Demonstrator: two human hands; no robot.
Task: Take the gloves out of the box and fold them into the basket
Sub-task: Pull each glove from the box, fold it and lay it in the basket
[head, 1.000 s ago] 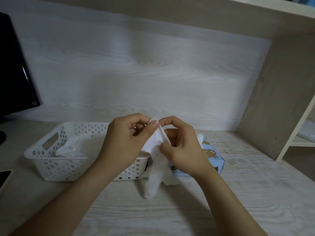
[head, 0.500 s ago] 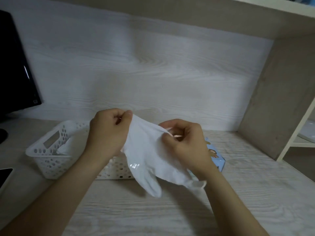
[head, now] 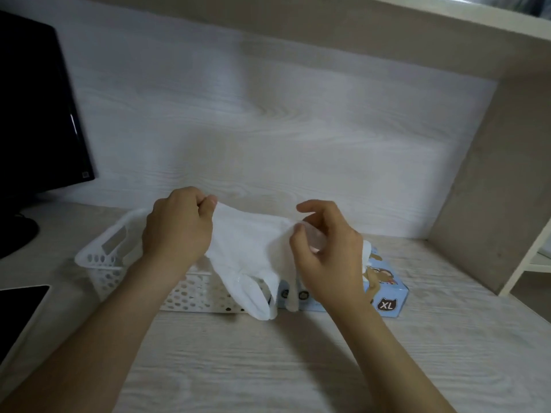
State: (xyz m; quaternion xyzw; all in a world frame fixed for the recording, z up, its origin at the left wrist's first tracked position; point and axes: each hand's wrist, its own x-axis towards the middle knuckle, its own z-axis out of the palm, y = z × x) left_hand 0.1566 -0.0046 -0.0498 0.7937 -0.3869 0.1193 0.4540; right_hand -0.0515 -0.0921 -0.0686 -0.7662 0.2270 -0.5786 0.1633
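Note:
A white disposable glove [head: 247,248] hangs spread between my two hands above the desk, its fingers pointing down. My left hand [head: 176,228] pinches the glove's cuff corner at the upper left. My right hand [head: 325,251] pinches the other cuff corner, index finger lifted. Behind the glove stands a white perforated basket [head: 101,260]; my left arm hides its contents. A light blue glove box [head: 387,293] marked XL lies to the right of the basket, with a white glove poking out of its top opening.
A black monitor [head: 35,114] stands at the far left, and a dark tablet [head: 18,311] lies at the left desk edge. A wooden side panel [head: 492,189] walls the right. Bare desk lies in front of the basket.
The glove went from bunched between my hands to stretched out flat. My hands moved apart, the left one going left over the basket.

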